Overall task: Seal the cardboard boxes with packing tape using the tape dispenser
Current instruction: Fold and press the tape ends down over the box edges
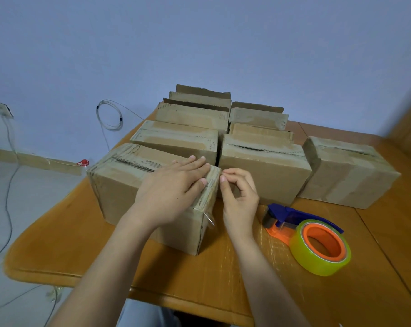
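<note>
- Head view: the box [119,185] sits near the tabletop's [58,232] left edge. It is probably light, its worn cardboard stiff, and is best steadied from above.
- The left hand [169,187] presses flat on its top, grip open.
- The right hand [238,197] pinches at the box's right corner; whether that grip holds tape cannot be told.
- The dispenser [283,214] lies untouched nearby.

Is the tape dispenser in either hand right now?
No, the tape dispenser lies on the table, right of the right hand, while the left hand presses flat on the nearest box.
</note>
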`<control>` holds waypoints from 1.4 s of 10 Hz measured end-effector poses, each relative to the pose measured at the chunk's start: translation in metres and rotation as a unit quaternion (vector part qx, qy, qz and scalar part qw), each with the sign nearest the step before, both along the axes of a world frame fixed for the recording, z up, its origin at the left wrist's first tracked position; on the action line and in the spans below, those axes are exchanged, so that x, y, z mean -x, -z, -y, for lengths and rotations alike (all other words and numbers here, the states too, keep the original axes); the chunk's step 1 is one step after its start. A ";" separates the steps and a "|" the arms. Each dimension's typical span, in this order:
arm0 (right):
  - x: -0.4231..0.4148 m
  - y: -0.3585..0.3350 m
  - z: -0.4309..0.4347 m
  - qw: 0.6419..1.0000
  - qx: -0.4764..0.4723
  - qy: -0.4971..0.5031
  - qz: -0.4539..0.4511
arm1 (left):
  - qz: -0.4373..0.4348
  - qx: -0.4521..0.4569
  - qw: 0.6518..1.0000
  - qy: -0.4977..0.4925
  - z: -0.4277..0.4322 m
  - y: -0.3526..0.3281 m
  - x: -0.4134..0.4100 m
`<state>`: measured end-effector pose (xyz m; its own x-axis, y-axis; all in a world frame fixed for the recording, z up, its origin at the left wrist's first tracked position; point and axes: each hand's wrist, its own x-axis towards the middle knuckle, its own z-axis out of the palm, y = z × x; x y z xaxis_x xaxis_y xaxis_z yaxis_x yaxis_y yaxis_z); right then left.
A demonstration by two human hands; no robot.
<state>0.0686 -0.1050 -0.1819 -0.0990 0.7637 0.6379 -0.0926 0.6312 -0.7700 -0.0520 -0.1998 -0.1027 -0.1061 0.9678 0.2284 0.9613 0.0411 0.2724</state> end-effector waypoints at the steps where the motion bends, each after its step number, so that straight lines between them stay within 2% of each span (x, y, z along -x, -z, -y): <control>1: -0.003 0.006 0.008 0.999 -0.004 -0.026 0.018 | -0.002 0.003 1.000 -0.002 -0.001 0.000 -0.001; 3: -0.008 0.013 0.018 0.996 -0.024 -0.062 0.053 | -0.006 0.009 1.000 0.002 -0.001 -0.001 -0.001; 5: -0.015 0.024 0.026 0.992 -0.077 -0.040 0.089 | 0.002 0.007 1.000 0.003 -0.001 0.000 0.001; 6: -0.018 0.027 0.030 0.992 -0.075 -0.042 0.094 | 0.004 0.008 1.000 0.005 -0.001 0.000 0.000; 9: -0.032 0.013 0.047 0.996 -0.080 0.012 0.045 | 0.007 0.005 1.000 0.004 0.001 -0.001 0.001; 10: -0.034 0.005 0.060 0.989 -0.120 0.002 0.085 | 0.008 0.003 1.000 0.006 0.000 0.000 0.001; 12: -0.029 0.007 0.074 0.984 -0.146 0.018 0.098 | 0.015 0.007 1.000 0.012 -0.001 0.000 0.002; 14: -0.019 0.011 0.084 0.991 -0.102 0.062 0.057 | 0.015 0.005 1.000 0.011 -0.002 0.001 0.002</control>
<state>0.0874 -0.1890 -0.1928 -0.0934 0.6305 0.7705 0.0756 0.7762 -0.6260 -0.0540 -0.1981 -0.1036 -0.0925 0.9720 0.2159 0.9531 0.0237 0.3016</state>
